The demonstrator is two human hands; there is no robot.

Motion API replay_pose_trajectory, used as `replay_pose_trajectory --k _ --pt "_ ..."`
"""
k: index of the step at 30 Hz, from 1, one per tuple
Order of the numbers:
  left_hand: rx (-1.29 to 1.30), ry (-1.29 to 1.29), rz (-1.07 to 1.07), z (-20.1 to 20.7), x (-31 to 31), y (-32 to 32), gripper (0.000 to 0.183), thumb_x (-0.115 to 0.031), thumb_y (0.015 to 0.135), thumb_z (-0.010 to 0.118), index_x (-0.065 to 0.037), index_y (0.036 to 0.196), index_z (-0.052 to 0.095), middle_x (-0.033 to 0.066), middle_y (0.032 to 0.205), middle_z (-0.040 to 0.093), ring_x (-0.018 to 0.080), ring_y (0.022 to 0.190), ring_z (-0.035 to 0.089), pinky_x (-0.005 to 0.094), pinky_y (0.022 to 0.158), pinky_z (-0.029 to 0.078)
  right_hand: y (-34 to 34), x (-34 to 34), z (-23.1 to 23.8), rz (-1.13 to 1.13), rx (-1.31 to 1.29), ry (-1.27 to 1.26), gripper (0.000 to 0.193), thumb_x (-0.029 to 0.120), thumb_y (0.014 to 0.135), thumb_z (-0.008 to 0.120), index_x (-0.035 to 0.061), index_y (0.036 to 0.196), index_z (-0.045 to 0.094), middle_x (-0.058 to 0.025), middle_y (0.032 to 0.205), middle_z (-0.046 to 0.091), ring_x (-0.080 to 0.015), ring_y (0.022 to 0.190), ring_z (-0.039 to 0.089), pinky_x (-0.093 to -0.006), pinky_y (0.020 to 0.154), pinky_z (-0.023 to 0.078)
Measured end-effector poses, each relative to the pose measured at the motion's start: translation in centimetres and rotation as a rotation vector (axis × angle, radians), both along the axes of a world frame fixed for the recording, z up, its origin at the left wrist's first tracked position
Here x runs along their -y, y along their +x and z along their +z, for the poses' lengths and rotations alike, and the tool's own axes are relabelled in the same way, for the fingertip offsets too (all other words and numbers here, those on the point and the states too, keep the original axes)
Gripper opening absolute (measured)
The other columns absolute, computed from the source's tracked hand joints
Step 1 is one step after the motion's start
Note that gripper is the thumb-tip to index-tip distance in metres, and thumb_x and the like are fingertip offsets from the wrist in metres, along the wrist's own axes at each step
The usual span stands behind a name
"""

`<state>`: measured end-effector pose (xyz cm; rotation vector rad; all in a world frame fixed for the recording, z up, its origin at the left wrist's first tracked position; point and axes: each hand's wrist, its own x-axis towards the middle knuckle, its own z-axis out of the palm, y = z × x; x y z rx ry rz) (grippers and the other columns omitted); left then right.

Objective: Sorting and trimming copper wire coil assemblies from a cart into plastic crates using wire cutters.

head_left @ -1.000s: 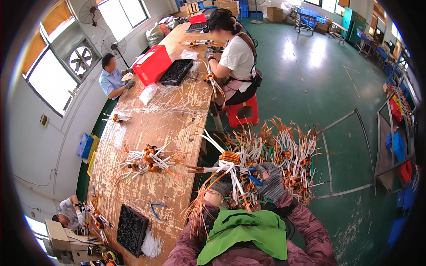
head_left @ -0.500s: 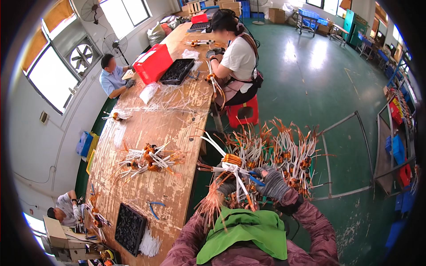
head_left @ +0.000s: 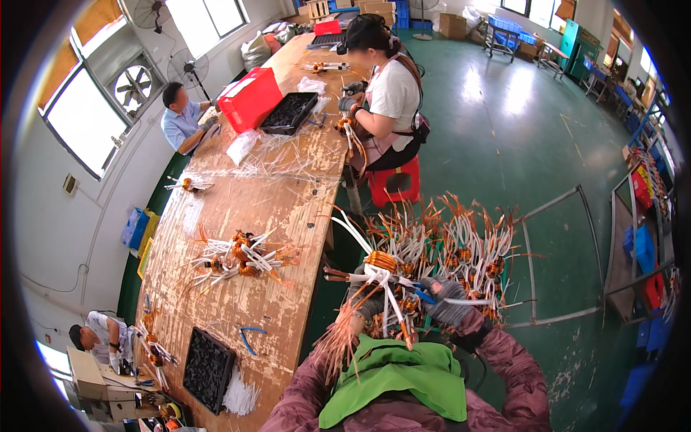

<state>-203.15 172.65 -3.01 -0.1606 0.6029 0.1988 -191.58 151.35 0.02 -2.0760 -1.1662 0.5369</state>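
My left hand [head_left: 366, 304], in a grey glove, grips a copper coil [head_left: 381, 260] with white sleeved leads and bare copper wire ends fanning out below it. My right hand [head_left: 446, 298], also gloved, pinches one of the white leads of that coil, with a blue-handled tool showing by its fingers. Both hands are held over my lap, above a green apron [head_left: 392, 374]. Just behind them lies a heap of similar coils [head_left: 468, 245] with white and orange leads sticking up.
A long wooden workbench [head_left: 237, 302] runs along my left with a cluster of coils [head_left: 237, 258], blue pliers [head_left: 248, 337] and black trays [head_left: 207, 369]. A seated person [head_left: 385, 93] on a red stool works further along; others sit at the far side. Green floor is to the right.
My hands have stayed on the same coil, working its leads; the bundle of copper ends has dropped slightly toward my lap. The view has shifted a little.
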Motion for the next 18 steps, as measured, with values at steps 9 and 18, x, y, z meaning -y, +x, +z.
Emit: replay_pose_trajectory --k 9,18 --pt "0.052 0.569 -0.195 4.0 -0.7 0.1 0.038 -0.033 0.085 0.061 -0.010 0.115 0.054 0.0094 0.104 0.060 0.0230 0.090 0.060 0.0344 0.083 0.052 2.3 -0.3 9.8 0.003 0.527 0.246 0.032 0.009 0.066 0.068 0.0049 0.097 0.062 -0.0099 0.084 0.060 -0.0274 0.077 0.060 -0.0364 0.068 0.050" --pt "0.117 0.388 -0.242 0.7 0.0 1.4 0.038 -0.037 0.090 0.045 -0.007 0.113 0.053 0.0114 0.102 0.060 0.0251 0.090 0.060 0.0381 0.082 0.051 -3.2 -4.1 6.4 0.198 -0.372 0.572 0.045 0.009 0.072 0.063 0.0039 0.114 0.050 -0.0072 0.095 0.059 -0.0166 0.086 0.059 -0.0291 0.076 0.049"
